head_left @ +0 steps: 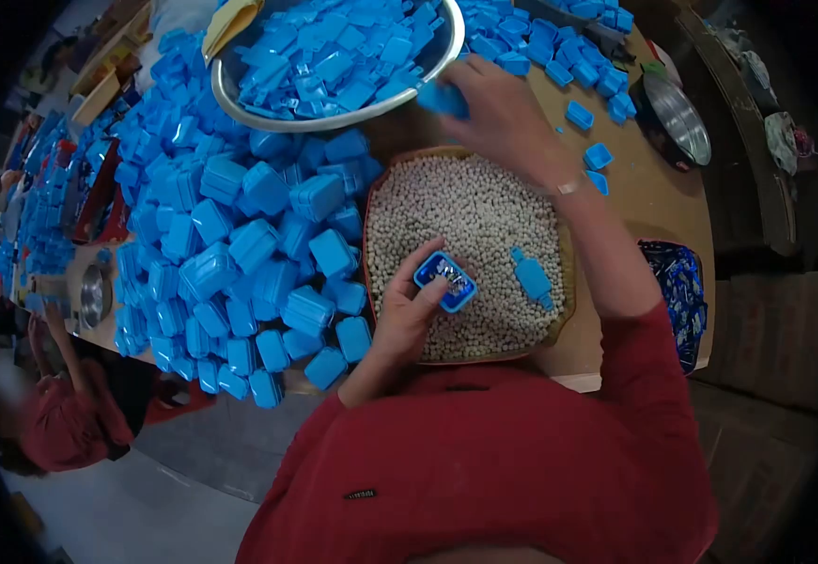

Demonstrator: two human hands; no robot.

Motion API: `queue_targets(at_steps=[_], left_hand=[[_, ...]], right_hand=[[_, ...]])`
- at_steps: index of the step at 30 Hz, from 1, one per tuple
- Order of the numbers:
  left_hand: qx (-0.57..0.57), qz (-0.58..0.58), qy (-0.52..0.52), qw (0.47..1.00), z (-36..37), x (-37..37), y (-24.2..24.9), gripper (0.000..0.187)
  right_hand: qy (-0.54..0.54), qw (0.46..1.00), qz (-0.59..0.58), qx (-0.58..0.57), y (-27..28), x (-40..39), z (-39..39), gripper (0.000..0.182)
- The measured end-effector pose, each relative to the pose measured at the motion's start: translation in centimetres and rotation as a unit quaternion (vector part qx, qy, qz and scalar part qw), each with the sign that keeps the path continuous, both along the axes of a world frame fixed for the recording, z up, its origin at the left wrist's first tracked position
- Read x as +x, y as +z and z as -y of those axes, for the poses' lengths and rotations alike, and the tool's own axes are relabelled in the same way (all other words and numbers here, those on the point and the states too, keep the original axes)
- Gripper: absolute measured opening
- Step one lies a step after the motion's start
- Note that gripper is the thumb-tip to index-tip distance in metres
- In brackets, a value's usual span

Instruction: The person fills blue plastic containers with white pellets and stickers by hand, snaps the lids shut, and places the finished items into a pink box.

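My left hand holds a small open blue plastic box with something shiny inside, over a tray full of small pale beads. My right hand reaches far out and grips a blue lid piece at the rim of a big steel bowl heaped with blue lids. A blue scoop-like piece lies on the beads near the tray's right side.
A large pile of closed blue boxes covers the table left of the tray. More blue lids lie scattered at the far right, beside a steel lid. A bag of blue wrappers hangs at the right. Another person in red sits lower left.
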State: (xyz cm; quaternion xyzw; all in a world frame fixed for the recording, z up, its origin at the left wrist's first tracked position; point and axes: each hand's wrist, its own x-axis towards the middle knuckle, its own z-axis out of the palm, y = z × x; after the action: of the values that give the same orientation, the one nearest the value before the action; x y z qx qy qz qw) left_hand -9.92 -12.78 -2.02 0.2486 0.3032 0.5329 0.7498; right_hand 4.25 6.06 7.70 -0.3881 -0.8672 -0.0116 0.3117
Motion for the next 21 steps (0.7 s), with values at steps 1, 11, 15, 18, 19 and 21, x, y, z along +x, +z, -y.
queue_targets(at_steps=[1,11,15,18,19,21], left_hand=[[0.004,0.001,0.005,1.0,0.0,0.0,0.1,0.059],[-0.012,-0.048,0.04,0.998,0.2,0.4,-0.4,0.048],[0.039,-0.073,0.0,0.997,0.6,-0.5,1.1,0.054],[0.068,-0.144,-0.028,0.987,0.9,-1.5,2.9,0.057],[0.068,-0.158,-0.027,0.985,0.8,-1.5,3.4,0.056],[0.076,-0.164,-0.026,0.983,0.5,-1.3,4.3,0.053]], right_hand=[[-0.013,0.998,0.026,-0.062,-0.4,1.4,2.9,0.028],[0.052,0.977,-0.099,-0.184,-3.5,1.2,17.0,0.035],[0.041,0.937,-0.176,-0.3,-4.2,1.9,16.8,0.042],[0.044,0.836,-0.317,-0.446,-3.7,3.1,17.2,0.048],[0.058,0.813,-0.35,-0.463,-3.6,3.2,17.2,0.047],[0.085,0.763,-0.413,-0.491,-3.2,3.6,17.2,0.045]])
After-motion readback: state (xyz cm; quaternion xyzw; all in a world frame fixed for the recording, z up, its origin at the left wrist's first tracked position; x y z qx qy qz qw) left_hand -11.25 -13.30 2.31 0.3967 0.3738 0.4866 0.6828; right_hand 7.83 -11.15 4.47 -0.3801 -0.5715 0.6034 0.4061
